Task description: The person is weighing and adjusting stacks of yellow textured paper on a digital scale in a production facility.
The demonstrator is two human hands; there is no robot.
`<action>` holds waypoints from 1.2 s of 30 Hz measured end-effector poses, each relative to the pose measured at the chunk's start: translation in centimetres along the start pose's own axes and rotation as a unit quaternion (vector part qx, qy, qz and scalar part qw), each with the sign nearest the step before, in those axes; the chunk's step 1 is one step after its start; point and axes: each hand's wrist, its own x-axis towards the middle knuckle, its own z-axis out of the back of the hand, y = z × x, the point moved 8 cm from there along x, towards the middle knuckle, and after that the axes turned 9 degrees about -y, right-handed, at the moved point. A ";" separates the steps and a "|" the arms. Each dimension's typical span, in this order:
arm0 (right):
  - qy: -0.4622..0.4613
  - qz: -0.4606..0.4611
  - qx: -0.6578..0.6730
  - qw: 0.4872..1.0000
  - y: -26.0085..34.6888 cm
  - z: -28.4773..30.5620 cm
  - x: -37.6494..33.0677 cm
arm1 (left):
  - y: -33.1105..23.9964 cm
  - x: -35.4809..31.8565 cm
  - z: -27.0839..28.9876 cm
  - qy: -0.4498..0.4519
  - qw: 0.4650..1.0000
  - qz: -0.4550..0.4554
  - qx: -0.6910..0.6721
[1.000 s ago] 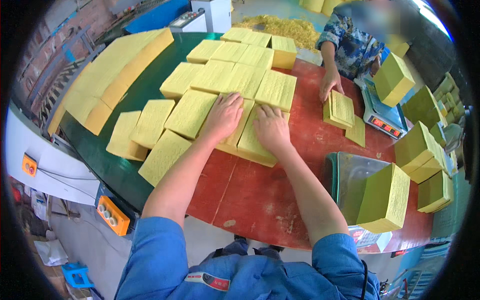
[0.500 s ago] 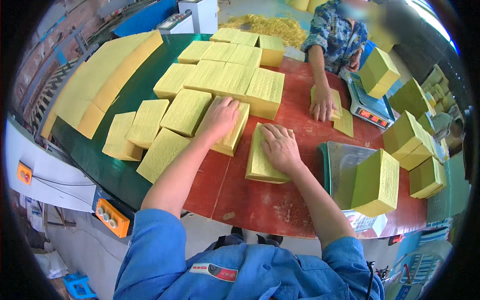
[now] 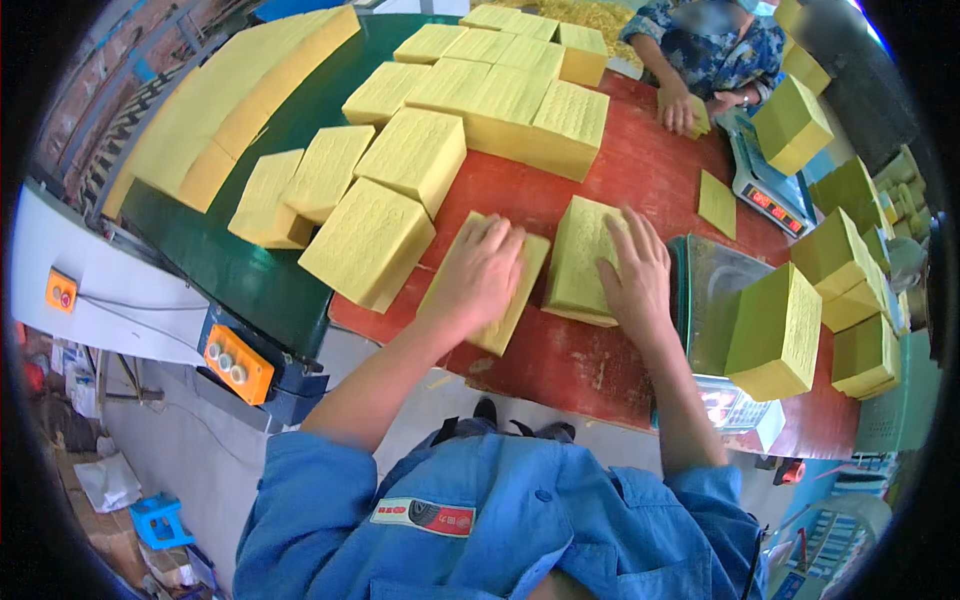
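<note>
My left hand [image 3: 484, 270] reaches across a yellow paper stack [image 3: 508, 318], its fingers bent over the top. The stack sits slightly askew on the red tabletop, apart from the others. Just right of it stands a thicker yellow paper stack [image 3: 580, 262]. My right hand [image 3: 638, 268] rests along that stack's right edge, fingers outstretched and apart; its thumb lies by the top. Several more embossed yellow stacks [image 3: 400, 155] stand in rows to the left and beyond my hands.
A near scale [image 3: 722, 255] carries a yellow block [image 3: 775, 335] at right; a far scale [image 3: 765, 195] holds another. Across the table [image 3: 590, 385], a co-worker's hand [image 3: 678, 108] handles yellow sheets. A long yellow row [image 3: 215, 130] lies on the green surface [image 3: 215, 225]. An orange button box [image 3: 238, 365] hangs left.
My left hand has drawn its stack away from the grouped stacks, toward me. My right hand has shifted from its stack's top to the right edge. The co-worker's hand has moved back with sheets.
</note>
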 end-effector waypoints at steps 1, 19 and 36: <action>-0.047 -0.020 0.038 0.998 0.7 2.2 -0.9 | -1.1 -1.4 1.0 -0.001 0.999 -0.023 -0.023; 0.332 0.071 0.325 0.883 13.1 -7.1 -2.4 | -1.0 -31.9 5.7 -0.163 0.780 0.509 -0.324; 0.180 -0.023 0.241 0.954 8.6 0.6 -12.9 | -11.5 -26.6 0.7 -0.264 0.498 0.543 -0.623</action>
